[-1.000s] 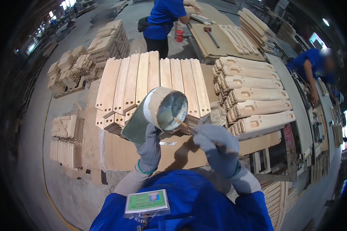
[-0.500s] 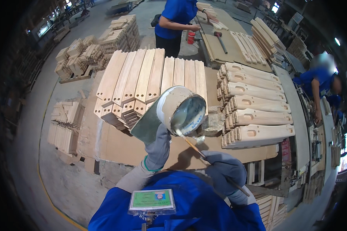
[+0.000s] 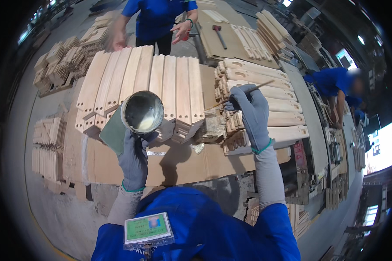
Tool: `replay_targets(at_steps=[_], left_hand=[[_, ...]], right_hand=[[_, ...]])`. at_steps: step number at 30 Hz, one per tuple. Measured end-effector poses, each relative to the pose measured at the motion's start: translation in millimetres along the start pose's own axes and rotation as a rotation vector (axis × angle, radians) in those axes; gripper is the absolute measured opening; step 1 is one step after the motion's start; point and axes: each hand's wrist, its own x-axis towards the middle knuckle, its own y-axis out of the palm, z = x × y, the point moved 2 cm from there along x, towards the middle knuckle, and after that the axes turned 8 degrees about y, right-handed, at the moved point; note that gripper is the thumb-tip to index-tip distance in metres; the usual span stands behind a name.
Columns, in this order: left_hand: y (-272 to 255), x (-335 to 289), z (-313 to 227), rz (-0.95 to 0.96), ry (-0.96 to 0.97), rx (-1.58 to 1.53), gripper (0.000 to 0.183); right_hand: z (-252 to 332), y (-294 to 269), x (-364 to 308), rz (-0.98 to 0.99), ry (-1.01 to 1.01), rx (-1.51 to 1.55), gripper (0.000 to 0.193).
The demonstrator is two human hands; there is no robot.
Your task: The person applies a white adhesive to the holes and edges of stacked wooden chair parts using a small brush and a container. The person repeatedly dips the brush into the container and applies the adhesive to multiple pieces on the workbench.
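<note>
My gloved left hand point(image 3: 134, 162) grips a round pot point(image 3: 127, 114) with white glue pooled inside its dark interior. A flat green piece point(image 3: 112, 132) juts out beside the pot at that hand; how it is held is hidden. In my gloved right hand point(image 3: 251, 111) is a thin wooden-handled brush point(image 3: 262, 85), its handle pointing up to the right. Its other end reaches left over the tenoned ends of stacked slotted wooden slats point(image 3: 281, 108). Whether it touches them I cannot tell. Left of these, behind the pot, lies a stack of pale slats with drilled holes point(image 3: 135, 71).
A rough, glue-crusted block point(image 3: 211, 126) stands between the two stacks on the cardboard-covered table point(image 3: 187, 163). Across the table is a co-worker in blue point(image 3: 159, 19); another person point(image 3: 333, 85) bends at the right. A mallet point(image 3: 220, 37) lies on the far table.
The pot has moved left and been tipped more upright. My right hand has lifted the brush out of it and gone up to the slotted slats. The co-worker opposite has come nearer the stack.
</note>
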Motion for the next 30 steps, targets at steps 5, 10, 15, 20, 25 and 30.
replay_targets(at_steps=[5, 10, 15, 20, 25, 30], left_hand=[[-19.3, 0.2, -0.7, -0.241, -0.291, -0.663, 0.035], [-32.3, 0.2, -6.5, -0.353, -0.370, -0.716, 0.036], [-39.0, -4.2, 3.8, -0.155, -0.175, -0.239, 0.037], [-39.1, -1.7, 2.2, -0.116, -0.111, 0.028, 0.038], [-39.1, 1.7, 7.4, -0.247, -0.367, -0.700, 0.038], [-37.1, 5.6, 5.7, -0.199, -0.322, -0.701, 0.037]], right_hand=[[-21.0, 18.6, 18.2, 0.094, -0.026, -0.340, 0.025], [-38.5, 33.2, 25.0, 0.128, -0.044, -0.389, 0.024], [-47.4, 39.4, 25.4, 0.145, -0.103, -0.518, 0.023], [-31.8, 31.5, 26.8, 0.039, -0.080, -0.501, 0.024], [-54.1, 24.6, 28.1, 0.098, -0.131, -0.539, 0.023], [-54.7, 21.2, 30.3, 0.072, -0.224, -0.679, 0.026]])
